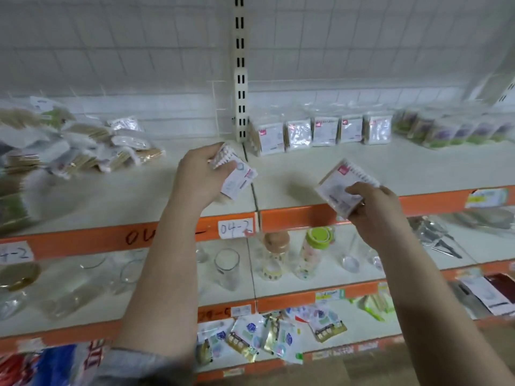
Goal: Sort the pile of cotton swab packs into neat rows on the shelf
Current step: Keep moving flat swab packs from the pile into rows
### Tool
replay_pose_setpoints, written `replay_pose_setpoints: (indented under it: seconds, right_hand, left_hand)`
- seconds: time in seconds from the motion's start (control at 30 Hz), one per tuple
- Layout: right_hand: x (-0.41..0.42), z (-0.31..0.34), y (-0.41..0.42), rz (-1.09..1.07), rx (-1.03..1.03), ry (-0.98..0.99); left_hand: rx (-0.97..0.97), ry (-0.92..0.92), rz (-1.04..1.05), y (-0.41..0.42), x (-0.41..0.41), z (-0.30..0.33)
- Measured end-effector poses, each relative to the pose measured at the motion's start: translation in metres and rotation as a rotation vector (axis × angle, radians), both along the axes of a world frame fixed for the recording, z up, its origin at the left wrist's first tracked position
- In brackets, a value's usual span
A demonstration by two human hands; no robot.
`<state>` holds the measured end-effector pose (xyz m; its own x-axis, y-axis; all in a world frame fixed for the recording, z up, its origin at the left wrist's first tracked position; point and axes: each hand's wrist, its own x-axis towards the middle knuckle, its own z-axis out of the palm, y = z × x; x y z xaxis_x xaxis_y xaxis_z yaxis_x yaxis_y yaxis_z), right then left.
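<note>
Far left of the slotted upright, at the back of the top shelf: a loose pile of cotton swab packs, tumbled at all angles, wooden sticks showing through clear wrap. Just left of the upright, above the shelf's front part: left hand, fingers curled round one swab pack, thumb across its near face, white cotton tips poking out past the fingers at the top, printed label tilted down toward the right. Directly below that hand, on the orange shelf edge: a white tag marked 04-2. Right of the upright, against the back wall: a row of standing packs, side by side with labels facing front. Right of the upright and over the shelf's front edge: right hand, thumb and curled fingers pinching a second swab pack by its lower right corner, pack held tilted in the air, red mark near its top, clear of the shelf surface. Further right of the row, at the back: a group of purple-and-green packs, blurred. Below the upright, on the next shelf down: clear glasses and two patterned bottles.
</note>
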<state>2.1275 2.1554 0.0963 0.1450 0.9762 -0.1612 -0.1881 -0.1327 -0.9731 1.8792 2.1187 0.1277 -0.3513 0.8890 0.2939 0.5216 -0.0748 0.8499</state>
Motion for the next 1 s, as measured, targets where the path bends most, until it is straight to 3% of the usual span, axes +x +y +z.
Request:
replay_pose_setpoints:
  seconds: [0.37,0.7,1.0]
  right_hand:
    - [0.115,0.005,0.037,0.043,-0.058,0.154]
    - [0.156,0.013,0.135,0.066,0.183,-0.159]
    - [0.157,0.012,0.247,0.123,0.240,-0.449]
  left_hand:
    - [-0.079,0.102,-0.017,0.039,0.128,0.006]
    - [-0.047,0.085,0.026,0.112,0.155,0.006]
    - [-0.039,0.124,0.008,0.199,0.165,0.019]
